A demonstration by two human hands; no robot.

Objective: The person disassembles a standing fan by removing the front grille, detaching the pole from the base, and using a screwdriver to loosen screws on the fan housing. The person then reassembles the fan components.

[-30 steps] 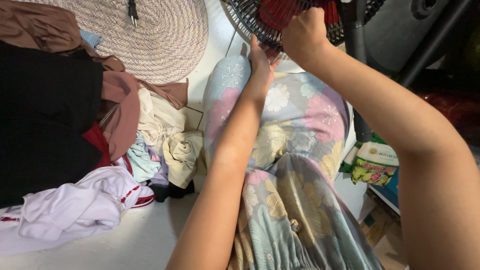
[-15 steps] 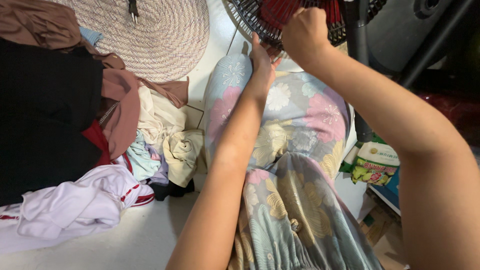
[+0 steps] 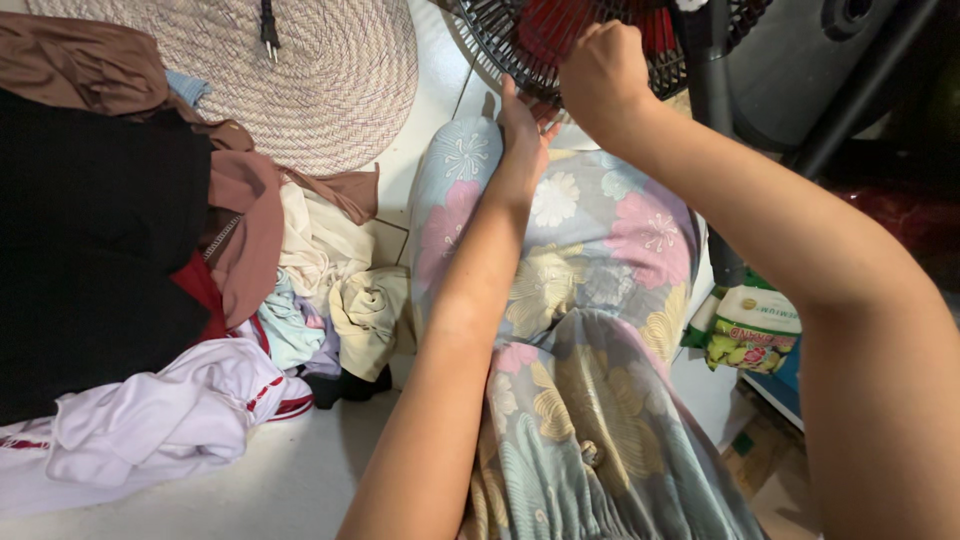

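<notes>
Head view: the left hand (image 3: 522, 125) lies flat and open on the far edge of the floral cloth (image 3: 600, 260) on the floor, pinning it, while the right hand (image 3: 603, 75) is closed in a fist at the fan (image 3: 560, 30), whether gripping cloth I cannot tell.

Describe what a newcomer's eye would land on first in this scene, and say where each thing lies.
Both hands stretch forward along a floral cloth in the centre: the left hand lies flat at its far end, the right hand is fisted at a black fan grille. A heap of clothes fills the left.
</notes>
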